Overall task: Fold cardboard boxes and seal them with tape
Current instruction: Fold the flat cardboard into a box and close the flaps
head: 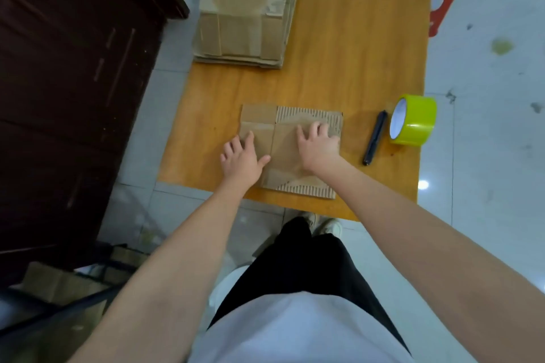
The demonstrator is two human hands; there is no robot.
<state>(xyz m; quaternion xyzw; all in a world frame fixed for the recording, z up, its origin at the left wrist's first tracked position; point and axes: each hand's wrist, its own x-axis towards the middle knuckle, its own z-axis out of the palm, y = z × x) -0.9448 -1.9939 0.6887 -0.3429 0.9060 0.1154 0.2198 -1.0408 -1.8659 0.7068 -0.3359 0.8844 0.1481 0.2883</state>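
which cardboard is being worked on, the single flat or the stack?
The single flattened box near the table's front edge: both the left hand and right hand rest on it. The stack of flats farther back lies untouched.

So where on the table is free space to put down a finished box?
Bare table lies right of the flat cardboard stack, up to the far edge. It is crowded near the flat box under both hands, and by the black cutter and green tape roll.
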